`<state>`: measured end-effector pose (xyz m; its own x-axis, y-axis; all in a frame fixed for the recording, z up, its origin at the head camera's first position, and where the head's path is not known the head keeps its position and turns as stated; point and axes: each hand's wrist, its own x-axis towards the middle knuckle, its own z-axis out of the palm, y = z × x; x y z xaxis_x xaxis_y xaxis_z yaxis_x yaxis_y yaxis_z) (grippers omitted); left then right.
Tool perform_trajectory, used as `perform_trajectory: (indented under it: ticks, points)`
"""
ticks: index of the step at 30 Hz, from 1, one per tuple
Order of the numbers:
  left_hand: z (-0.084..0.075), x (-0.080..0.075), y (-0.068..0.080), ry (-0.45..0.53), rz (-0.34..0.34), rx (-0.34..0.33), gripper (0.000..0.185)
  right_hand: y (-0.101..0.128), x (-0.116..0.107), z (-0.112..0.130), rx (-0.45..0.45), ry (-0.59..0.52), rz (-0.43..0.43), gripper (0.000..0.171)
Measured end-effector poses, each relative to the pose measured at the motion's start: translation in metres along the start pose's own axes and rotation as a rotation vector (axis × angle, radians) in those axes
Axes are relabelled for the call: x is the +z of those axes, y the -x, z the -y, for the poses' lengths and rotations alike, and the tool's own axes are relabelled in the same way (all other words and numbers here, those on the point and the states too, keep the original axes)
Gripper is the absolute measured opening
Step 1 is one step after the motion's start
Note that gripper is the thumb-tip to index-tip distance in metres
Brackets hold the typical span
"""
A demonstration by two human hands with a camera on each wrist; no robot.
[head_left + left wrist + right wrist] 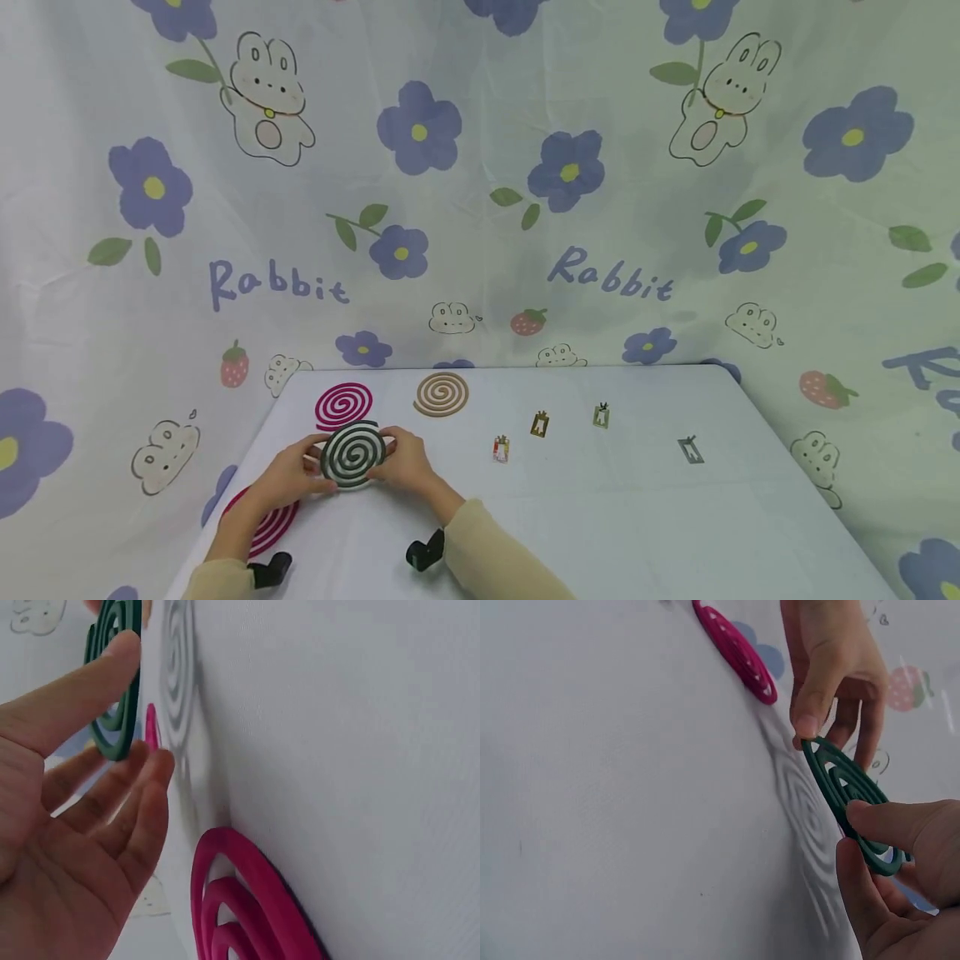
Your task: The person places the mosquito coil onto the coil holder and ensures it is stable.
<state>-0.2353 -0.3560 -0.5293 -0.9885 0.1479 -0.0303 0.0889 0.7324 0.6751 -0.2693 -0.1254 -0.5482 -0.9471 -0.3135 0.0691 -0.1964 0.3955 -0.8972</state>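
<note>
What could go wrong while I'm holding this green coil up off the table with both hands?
The green coil is a thin spiral pinched only at its edges by the left hand and right hand; squeezing or twisting could probably snap a ring. If it slips, it may drop onto the table and crack, or land on the pink coil just behind it.

Table (600, 517) w/ cloth backdrop (480, 167) behind. Coil (352, 453) raised off table btwn left hand (288, 477) & right hand (405, 462), near front-left. Behind it: 2nd coil (343, 405), 3rd coil (441, 393) to its right. 4th coil (262, 521) under left wrist. Four small stands (540, 423) in a row to the right.
</note>
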Motion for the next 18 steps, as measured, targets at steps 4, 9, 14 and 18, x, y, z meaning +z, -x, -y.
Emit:
perform_trajectory:
  ticks: [4,9,14,18]
  points:
    - [-0.004,0.002,0.002,0.140,0.021,-0.013,0.085,0.000,-0.001,-0.003,0.051,-0.088,-0.021,0.053]
    - [-0.011,0.004,0.002,0.281,-0.018,-0.015,0.067,0.002,-0.005,-0.002,0.105,-0.185,-0.035,0.043]
    - [-0.015,0.008,0.002,0.387,-0.067,-0.056,0.060,0.005,-0.008,0.002,0.180,-0.318,-0.046,0.039]
    - [-0.015,0.012,0.003,0.460,-0.097,-0.101,0.060,0.005,-0.009,0.005,0.222,-0.384,-0.060,0.034]
